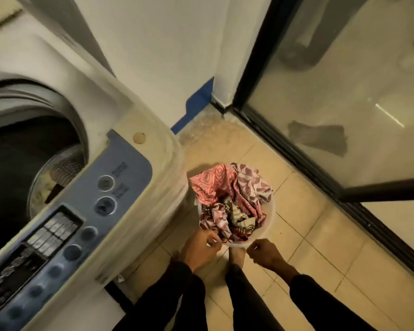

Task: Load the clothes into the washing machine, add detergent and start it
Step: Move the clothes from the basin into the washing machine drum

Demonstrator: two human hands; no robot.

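Clothes [230, 199], a loose heap of patterned fabric, fill a pale basket [269, 225] on the floor [320, 259] just beside the open washer [120, 130]. They look soft, limp and light, likely to trail and snag, so they are best gathered in bunches from the top, or lifted with the basket by its rim. Left hand [201, 249] curls at the near rim, touching cloth; whether it grips is unclear. Right hand [265, 254] is loosely closed near the rim, seemingly holding nothing.

Clothes [232, 197] pink-white patterned; washing machine [134, 120] white, panel [81, 211] blue.
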